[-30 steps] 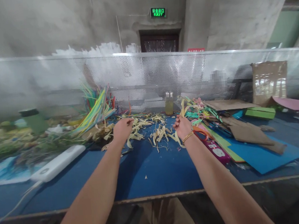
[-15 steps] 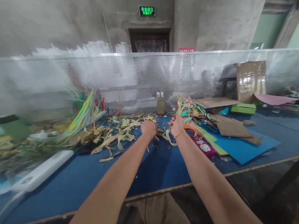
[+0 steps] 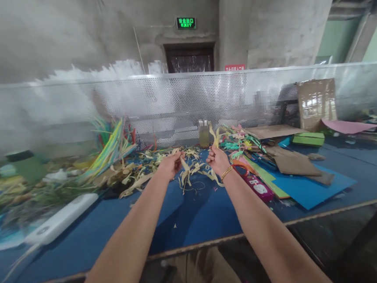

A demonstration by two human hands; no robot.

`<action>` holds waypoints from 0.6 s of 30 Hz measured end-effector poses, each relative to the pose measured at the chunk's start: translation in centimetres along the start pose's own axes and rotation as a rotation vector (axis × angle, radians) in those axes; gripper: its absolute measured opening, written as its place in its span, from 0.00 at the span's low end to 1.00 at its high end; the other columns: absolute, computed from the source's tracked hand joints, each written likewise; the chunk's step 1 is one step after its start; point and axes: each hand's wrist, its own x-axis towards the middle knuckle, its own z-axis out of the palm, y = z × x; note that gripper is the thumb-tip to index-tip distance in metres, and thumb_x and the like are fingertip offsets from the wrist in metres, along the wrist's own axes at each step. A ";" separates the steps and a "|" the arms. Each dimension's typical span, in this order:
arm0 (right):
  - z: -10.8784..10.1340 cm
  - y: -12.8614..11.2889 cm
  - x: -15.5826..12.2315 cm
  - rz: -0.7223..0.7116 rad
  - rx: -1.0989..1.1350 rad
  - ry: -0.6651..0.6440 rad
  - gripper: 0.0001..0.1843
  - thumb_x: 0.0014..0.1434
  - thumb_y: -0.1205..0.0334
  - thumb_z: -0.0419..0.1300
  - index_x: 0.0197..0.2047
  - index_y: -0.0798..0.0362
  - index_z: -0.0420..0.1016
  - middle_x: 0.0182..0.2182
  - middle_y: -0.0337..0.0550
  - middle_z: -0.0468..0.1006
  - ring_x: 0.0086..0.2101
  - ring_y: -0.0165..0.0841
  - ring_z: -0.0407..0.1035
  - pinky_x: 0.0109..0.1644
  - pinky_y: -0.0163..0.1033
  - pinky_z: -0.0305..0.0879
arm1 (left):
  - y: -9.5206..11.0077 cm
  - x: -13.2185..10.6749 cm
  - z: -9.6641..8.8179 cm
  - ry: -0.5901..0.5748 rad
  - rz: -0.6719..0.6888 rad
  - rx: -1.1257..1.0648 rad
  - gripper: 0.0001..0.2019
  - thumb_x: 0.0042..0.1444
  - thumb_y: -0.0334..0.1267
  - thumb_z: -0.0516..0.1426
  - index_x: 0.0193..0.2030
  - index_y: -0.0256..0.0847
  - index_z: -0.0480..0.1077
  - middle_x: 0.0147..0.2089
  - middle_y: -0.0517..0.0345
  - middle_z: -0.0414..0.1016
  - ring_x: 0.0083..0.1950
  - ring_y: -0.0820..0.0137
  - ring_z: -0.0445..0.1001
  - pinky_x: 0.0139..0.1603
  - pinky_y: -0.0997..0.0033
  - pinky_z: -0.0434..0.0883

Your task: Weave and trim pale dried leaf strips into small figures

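Both my arms reach out over a blue work table [image 3: 195, 220]. My left hand [image 3: 170, 165] is closed on a bunch of pale dried leaf strips [image 3: 188, 173] that dangle from it above the table. My right hand [image 3: 217, 160], with a gold bracelet on the wrist, is closed on another pale strip [image 3: 215, 138] that sticks up past its fingers. More loose strips [image 3: 138, 174] are strewn across the table behind and left of my hands.
Along the back runs a perforated metal screen [image 3: 185, 102]. A small glass jar [image 3: 204, 134] stands before it. Coloured strips [image 3: 112, 146] and a white power strip [image 3: 61, 218] lie left. Orange scissors [image 3: 243, 168], a pink box [image 3: 257, 187], blue and brown sheets [image 3: 307, 181] lie right.
My left hand swung right, then drew back lifting a bunch of strips off the table. My right hand lifted a little with its strip. The view shifted slightly.
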 end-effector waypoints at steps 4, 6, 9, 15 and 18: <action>-0.6 -1.4 0.4 -0.073 0.044 0.073 0.10 0.61 0.65 0.49 0.28 0.54 0.62 0.15 0.28 0.54 0.14 0.20 0.46 0.18 0.28 0.49 | -0.1 -0.9 -0.5 0.213 0.269 0.371 0.13 0.48 0.31 0.58 0.43 0.38 0.72 0.47 0.44 0.73 0.53 0.54 0.68 0.49 0.57 0.66; -0.9 -2.1 0.7 -0.115 0.061 0.113 0.10 0.61 0.65 0.49 0.28 0.53 0.62 0.15 0.27 0.53 0.13 0.20 0.45 0.18 0.28 0.48 | -0.1 -2.1 0.8 0.180 0.598 0.687 0.20 0.47 0.28 0.56 0.49 0.41 0.70 0.55 0.45 0.68 0.59 0.55 0.61 0.56 0.53 0.58; -1.1 -2.4 0.9 -0.146 0.057 0.143 0.09 0.60 0.66 0.49 0.28 0.53 0.62 0.14 0.27 0.53 0.13 0.20 0.45 0.17 0.28 0.48 | -0.3 -4.2 4.2 -0.289 1.019 1.033 0.18 0.49 0.28 0.54 0.46 0.47 0.73 0.55 0.54 0.68 0.60 0.61 0.58 0.60 0.57 0.54; -1.3 -2.5 0.9 -0.197 0.008 0.211 0.08 0.60 0.64 0.50 0.28 0.52 0.61 0.15 0.27 0.53 0.13 0.21 0.45 0.18 0.28 0.48 | -0.9 -4.9 7.0 -0.493 1.032 1.227 0.07 0.48 0.36 0.59 0.34 0.47 0.77 0.58 0.56 0.64 0.61 0.57 0.53 0.57 0.56 0.55; -1.3 -2.6 0.9 -0.181 0.017 0.199 0.08 0.59 0.63 0.50 0.28 0.52 0.60 0.15 0.27 0.53 0.14 0.21 0.45 0.18 0.29 0.48 | -0.8 -4.2 5.9 -0.443 0.971 1.203 0.13 0.47 0.34 0.59 0.41 0.51 0.76 0.57 0.55 0.65 0.59 0.57 0.54 0.56 0.54 0.55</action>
